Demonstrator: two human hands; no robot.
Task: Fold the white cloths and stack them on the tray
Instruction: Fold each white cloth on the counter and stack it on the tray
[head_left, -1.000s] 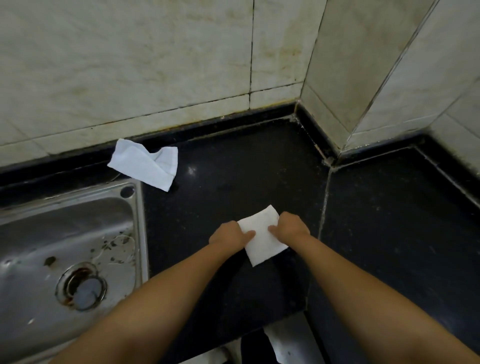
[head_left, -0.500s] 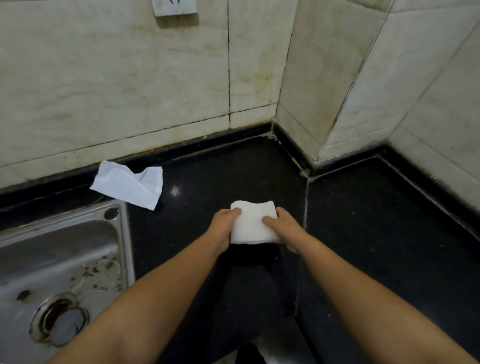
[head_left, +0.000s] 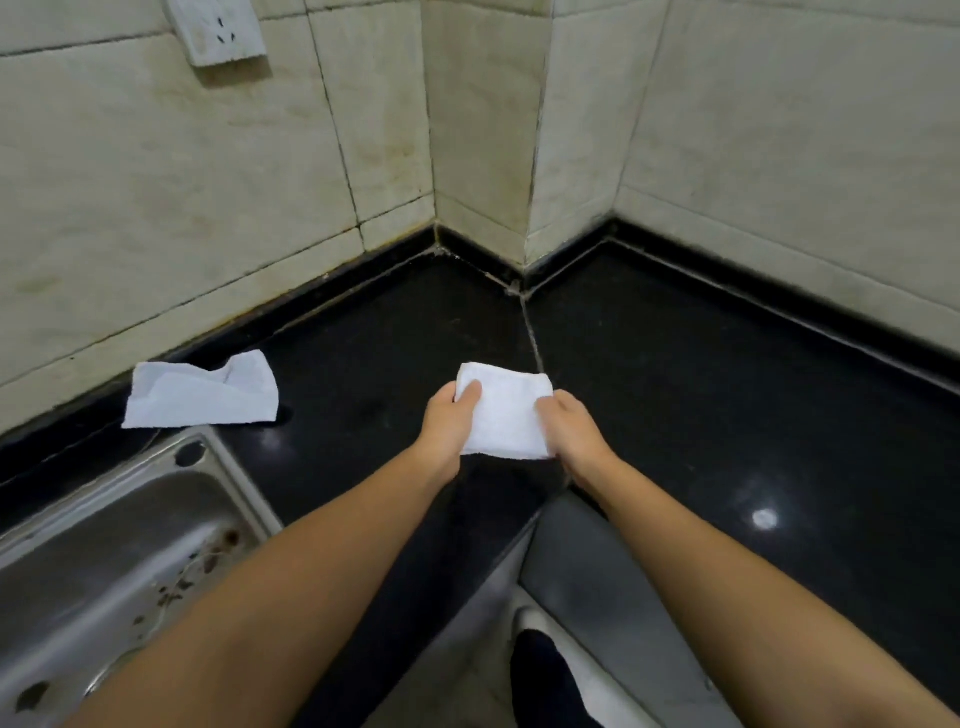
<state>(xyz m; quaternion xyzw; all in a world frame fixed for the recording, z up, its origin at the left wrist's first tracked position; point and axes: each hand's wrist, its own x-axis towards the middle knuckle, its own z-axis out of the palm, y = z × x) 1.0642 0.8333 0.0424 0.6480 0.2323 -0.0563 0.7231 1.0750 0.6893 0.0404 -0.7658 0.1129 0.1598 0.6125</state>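
Because the folded cloth is held clear of the black counter by both hands, its layers are kept together by grip alone rather than by the surface beneath. The left hand takes the left edge and the right hand takes the right edge, so the small rectangle stays flat and square between them. This two-sided hold is judged to suit carrying the cloth without letting the fold spring open.

Left hand: the thumb lies across the top face near the upper left corner; the remaining fingers are hidden beneath the cloth. The hand is closed on the cloth in a pinch.

Right hand: the thumb and the knuckles press against the right edge; the other fingertips are hidden under the cloth. This hand is likewise closed on the cloth, not spread.

A second cloth lies loose and crumpled on the counter, well to the left, just behind the rim of the steel sink and close to the tiled wall. It is judged to be not yet folded.

No tray is visible in the head view, so the place for stacking cannot be stated. The held cloth appears ready for transfer; the loose cloth remains to be processed.
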